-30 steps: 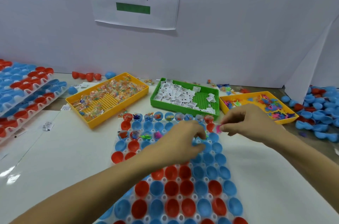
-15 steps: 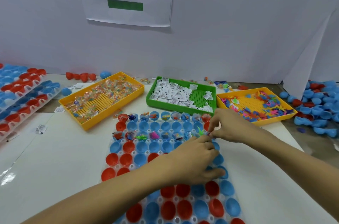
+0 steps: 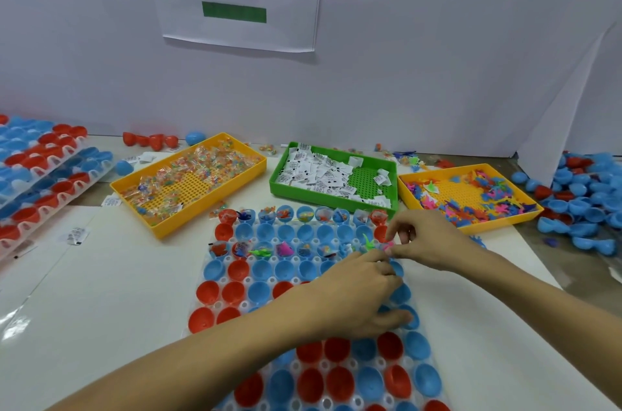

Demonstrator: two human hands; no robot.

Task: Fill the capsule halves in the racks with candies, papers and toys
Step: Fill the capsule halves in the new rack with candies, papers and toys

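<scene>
A clear rack [image 3: 304, 237] of red and blue capsule halves lies in front of me. Its first and third rows hold candies, papers and small toys. My right hand [image 3: 429, 239] hovers over the right end of the third row and pinches a small pink toy [image 3: 387, 245]. A green toy [image 3: 368, 240] sticks up from the capsule beside it. My left hand [image 3: 360, 294] lies palm down over the rack with its fingers curled, fingertips meeting the right hand's. Its palm is hidden. Behind the rack stand a candy tray [image 3: 250, 171], a paper tray [image 3: 279, 180] and a toy tray [image 3: 535, 208].
More filled racks [image 3: 43, 175] are stacked at the left edge. Loose blue and red capsule halves [image 3: 585, 205] are piled at the right. A few red halves [image 3: 149, 139] lie by the white back wall. Stray paper slips [image 3: 75, 235] sit on the white table sheet.
My right hand has come down from near the green tray to the third row with the pink toy. My left hand has shifted right along the rack to meet it.
</scene>
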